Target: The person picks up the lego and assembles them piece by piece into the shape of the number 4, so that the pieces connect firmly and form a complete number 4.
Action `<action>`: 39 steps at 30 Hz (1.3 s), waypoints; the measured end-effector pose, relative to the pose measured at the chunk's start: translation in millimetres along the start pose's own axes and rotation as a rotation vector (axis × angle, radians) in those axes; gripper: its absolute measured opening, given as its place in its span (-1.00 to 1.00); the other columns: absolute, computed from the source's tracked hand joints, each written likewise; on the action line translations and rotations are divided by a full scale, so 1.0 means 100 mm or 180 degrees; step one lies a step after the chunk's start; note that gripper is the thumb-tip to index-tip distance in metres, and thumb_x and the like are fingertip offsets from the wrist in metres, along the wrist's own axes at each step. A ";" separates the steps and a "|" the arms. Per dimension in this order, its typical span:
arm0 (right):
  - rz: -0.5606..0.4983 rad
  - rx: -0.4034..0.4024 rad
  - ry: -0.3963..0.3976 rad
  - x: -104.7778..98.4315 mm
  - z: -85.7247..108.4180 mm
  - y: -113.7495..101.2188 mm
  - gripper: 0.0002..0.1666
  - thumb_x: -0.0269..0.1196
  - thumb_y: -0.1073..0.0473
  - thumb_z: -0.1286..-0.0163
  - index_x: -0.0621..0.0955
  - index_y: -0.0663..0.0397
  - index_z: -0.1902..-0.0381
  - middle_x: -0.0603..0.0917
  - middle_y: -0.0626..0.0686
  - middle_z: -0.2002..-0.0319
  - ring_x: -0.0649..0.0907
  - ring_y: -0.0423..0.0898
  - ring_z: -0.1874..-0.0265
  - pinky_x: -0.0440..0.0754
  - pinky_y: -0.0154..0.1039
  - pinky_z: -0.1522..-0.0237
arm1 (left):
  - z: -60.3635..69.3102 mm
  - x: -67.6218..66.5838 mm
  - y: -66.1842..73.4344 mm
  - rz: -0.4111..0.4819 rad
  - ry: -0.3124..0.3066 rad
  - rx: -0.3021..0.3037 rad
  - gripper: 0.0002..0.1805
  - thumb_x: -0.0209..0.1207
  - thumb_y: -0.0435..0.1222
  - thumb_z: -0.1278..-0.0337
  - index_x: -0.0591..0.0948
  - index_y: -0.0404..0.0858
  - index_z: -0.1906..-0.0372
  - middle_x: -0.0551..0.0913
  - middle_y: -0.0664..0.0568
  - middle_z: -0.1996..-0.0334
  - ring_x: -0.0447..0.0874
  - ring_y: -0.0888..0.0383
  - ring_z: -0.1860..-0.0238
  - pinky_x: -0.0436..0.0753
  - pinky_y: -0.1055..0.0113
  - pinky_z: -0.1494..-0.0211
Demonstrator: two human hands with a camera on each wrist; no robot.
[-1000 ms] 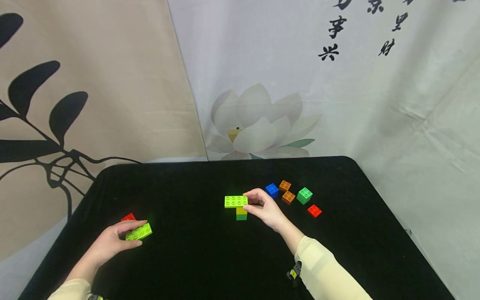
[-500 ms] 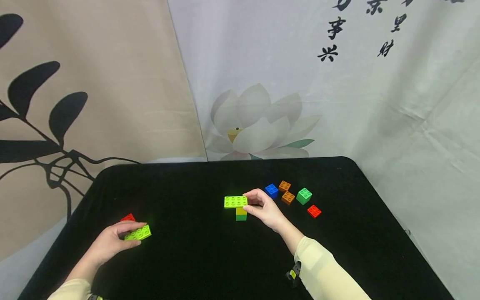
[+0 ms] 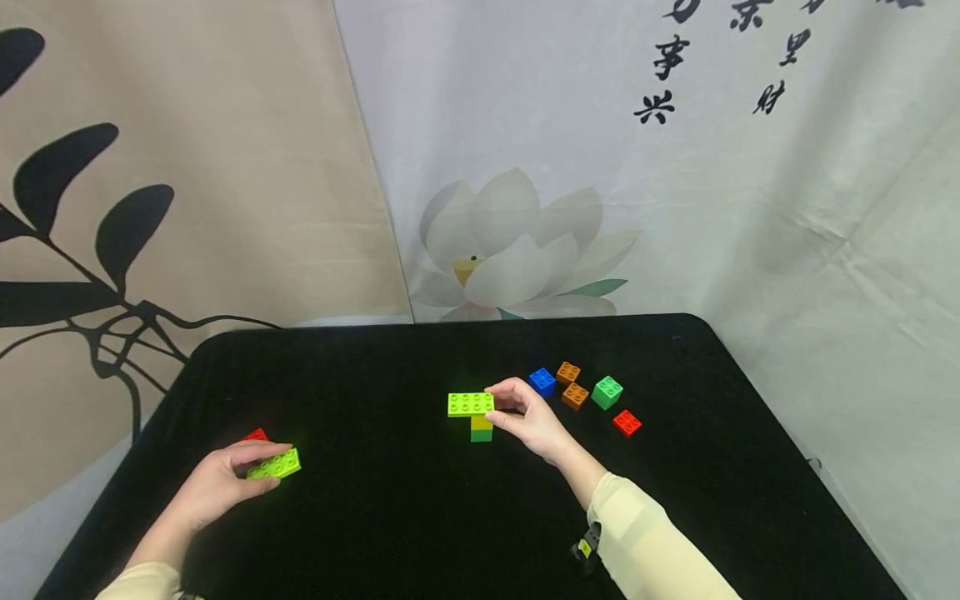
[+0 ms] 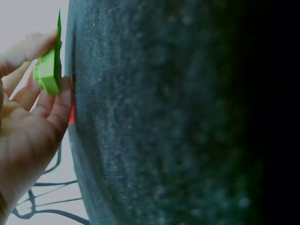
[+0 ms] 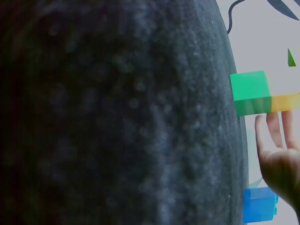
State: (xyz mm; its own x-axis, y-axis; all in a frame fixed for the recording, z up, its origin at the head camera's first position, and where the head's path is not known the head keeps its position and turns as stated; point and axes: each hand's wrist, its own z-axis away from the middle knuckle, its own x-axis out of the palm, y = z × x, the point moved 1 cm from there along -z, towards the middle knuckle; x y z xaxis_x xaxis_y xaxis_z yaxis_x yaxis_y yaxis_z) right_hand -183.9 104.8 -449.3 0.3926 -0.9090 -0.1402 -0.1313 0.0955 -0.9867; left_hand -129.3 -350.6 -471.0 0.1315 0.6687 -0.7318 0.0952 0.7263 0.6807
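- Having black tabletop (image 3: 375, 492) between both grips, far edge (image 3: 450, 327) beyond.
- Pinching lime brick (image 3: 282, 462) widthwise in left hand (image 3: 217, 485).
- Pinching lime-topped stack (image 3: 470, 405) widthwise in right hand (image 3: 536, 423).

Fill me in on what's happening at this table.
Someone is busy with toy bricks at a black table. The right hand pinches one end of an eight-stud lime brick, which sits over a yellow brick and a green brick. The left hand grips a second lime brick off to the left, with a red brick partly hidden behind the hand. To the right lie a blue brick, two orange bricks, a green block and a loose red brick.
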 end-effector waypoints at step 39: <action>0.0050 -0.0152 0.0034 -0.03 -0.09 0.33 -0.60 0.22 0.32 -0.44 0.45 0.24 -0.19 0.59 0.22 -0.12 0.56 0.10 -0.08 0.55 -0.12 -0.13 | -0.69 0.62 1.14 0.0652 -0.0385 0.1025 -0.53 0.36 -0.35 -0.07 0.65 -0.09 -0.15 0.62 0.05 -0.08 0.54 0.00 -0.12 0.50 -0.14 -0.18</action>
State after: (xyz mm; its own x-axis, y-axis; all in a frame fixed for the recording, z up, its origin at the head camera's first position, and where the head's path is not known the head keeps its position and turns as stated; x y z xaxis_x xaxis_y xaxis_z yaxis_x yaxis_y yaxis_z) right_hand -197.6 106.5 -480.5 0.3804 -0.9118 -0.1547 -0.1809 0.0906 -0.9793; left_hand -178.5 -216.0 -440.9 0.2932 0.7570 -0.5839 0.3570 0.4799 0.8014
